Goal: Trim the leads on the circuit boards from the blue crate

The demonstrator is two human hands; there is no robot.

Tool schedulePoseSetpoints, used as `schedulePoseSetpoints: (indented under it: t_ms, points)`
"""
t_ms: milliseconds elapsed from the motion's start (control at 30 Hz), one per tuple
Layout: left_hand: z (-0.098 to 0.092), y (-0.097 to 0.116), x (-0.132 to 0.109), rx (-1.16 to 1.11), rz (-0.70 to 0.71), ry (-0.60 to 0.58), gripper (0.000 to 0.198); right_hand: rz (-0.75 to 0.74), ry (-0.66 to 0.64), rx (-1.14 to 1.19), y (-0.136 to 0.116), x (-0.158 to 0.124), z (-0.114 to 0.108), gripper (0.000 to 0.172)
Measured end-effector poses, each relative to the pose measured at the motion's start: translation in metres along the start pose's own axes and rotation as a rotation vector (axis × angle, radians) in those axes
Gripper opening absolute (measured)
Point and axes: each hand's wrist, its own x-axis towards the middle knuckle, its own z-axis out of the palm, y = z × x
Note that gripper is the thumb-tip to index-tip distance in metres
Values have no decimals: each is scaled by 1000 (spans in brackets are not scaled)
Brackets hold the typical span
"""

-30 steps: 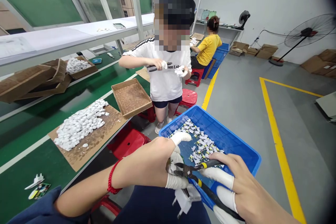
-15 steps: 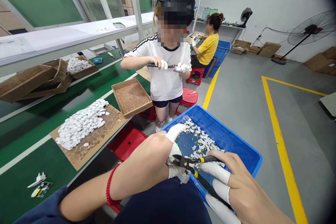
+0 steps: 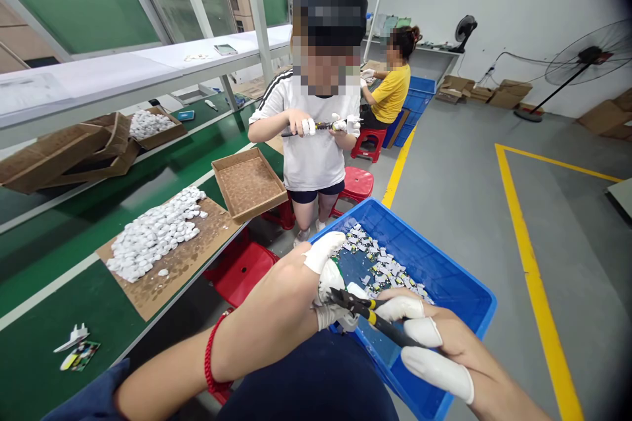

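My left hand (image 3: 291, 276), with white finger covers, is closed around a white plastic piece (image 3: 330, 278) with a thin green edge, mostly hidden by the fingers. Black-and-yellow cutting pliers (image 3: 363, 309) are in my right hand (image 3: 439, 348), which also wears white finger covers. The pliers' jaws press against the white piece, and their handles are close together. Both hands are above the near side of a blue plastic bin (image 3: 444, 263), in which many small circuit boards with white parts (image 3: 390, 266) lie loose.
On the green table (image 3: 29, 348) at left, white plastic pieces (image 3: 153, 230) are heaped on cardboard near a shallow cardboard tray (image 3: 249, 184). A person in white (image 3: 313, 151) stands opposite, holding pliers. Behind, a person in yellow (image 3: 392, 95) sits. Red stools (image 3: 241, 270) stand alongside.
The pliers' handles have come closer together as my right hand squeezed, and the jaws have tilted slightly. My left hand still holds the white piece. The person opposite has shifted their hands a little.
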Motion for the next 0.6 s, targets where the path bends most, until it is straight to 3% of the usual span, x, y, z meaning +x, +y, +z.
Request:
schedulePoseSetpoints:
  t_ms: [133,267,400,500,600]
  points:
    - [0,-1,-1,-6,8,-9,71,177,-63,416,11,1,7,35]
    - [0,-1,-1,-16,50,-24,69,363,-43,714,14,-1,13,41]
    - [-1,-2,1,-10,72,-13,72,385,-34,791,16,-2,20,42]
    - [-1,-1,3,-6,130,8,65,372,-41,998,19,-1,26,37]
    - [0,0,3,-27,99,-7,57,342,3,1163,28,-4,24,28]
